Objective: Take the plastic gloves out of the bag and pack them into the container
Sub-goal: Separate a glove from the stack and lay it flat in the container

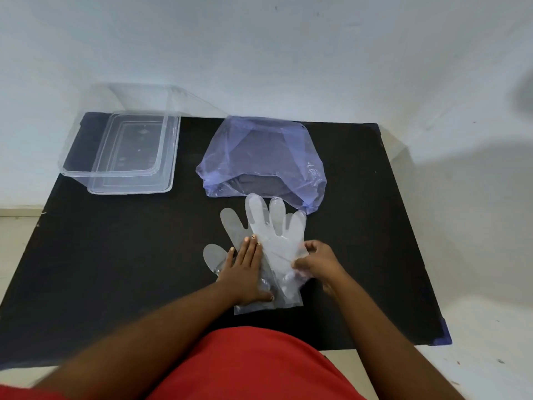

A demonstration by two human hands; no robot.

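Here is a matt black rectangular desk (pixel 115 269) pushed up against a pale, slightly scuffed white wall (pixel 288 53), with light floor showing past both side edges and a strip of blue tape (pixel 444 336) on the corner at four o'clock. The person's red garment (pixel 253 368) fills the bottom of the view.

Count the pieces: one clear rectangular plastic container (pixel 86 157) sits open at ten o'clock on the desk, touching its one clear flat lid (pixel 135 174), which lies partly under it. One translucent lilac plastic bag (pixel 259 157) rests at twelve o'clock, its crumpled mouth facing the person. Just below that mouth, at the centre of the desk, lie the thin clear plastic gloves (pixel 274 243), fingers pointing away; they overlap, and how many there are I cannot tell, though at least two layers show.

Two bare hands are on the gloves. The left hand (pixel 245 269) lies flat, fingers together and stretched out, pressing the nine o'clock side of the plastic down on the desk. The right hand (pixel 317 261) is curled, thumb and fingertips pinching the three o'clock edge of the gloves. The gloves are out of the bag, well apart from the container.
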